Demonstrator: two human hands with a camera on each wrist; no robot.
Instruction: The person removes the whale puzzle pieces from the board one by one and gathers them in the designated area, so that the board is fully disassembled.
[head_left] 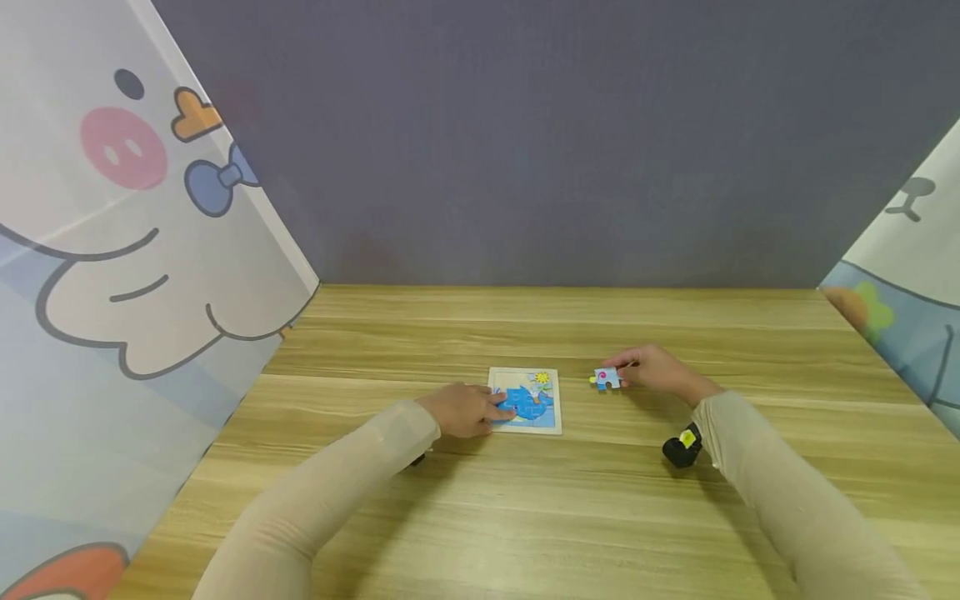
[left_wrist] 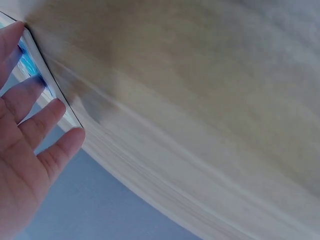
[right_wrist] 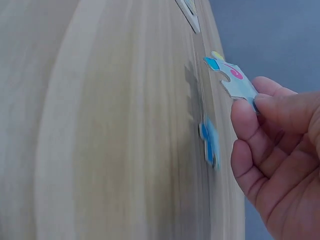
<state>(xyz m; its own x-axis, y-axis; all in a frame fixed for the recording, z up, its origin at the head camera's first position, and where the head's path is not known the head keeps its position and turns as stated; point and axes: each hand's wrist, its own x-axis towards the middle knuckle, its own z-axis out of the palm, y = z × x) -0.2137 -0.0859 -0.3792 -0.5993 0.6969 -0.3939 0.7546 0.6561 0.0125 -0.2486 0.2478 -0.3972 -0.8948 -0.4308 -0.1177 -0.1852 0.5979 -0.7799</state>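
— Fingers, right hand?
— Pinching one puzzle piece, pink swirl, held above the wooden table.
— Left hand?
— Fingers spread, touching the puzzle board, which lies between the hands.
— Further out?
— One blue piece, on the table near the right hand.

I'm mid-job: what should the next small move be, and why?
Probably carry the swirl piece left towards the board: the right hand pinches it above the table, the left hand rests on the board, whose upper-left area looks bare.
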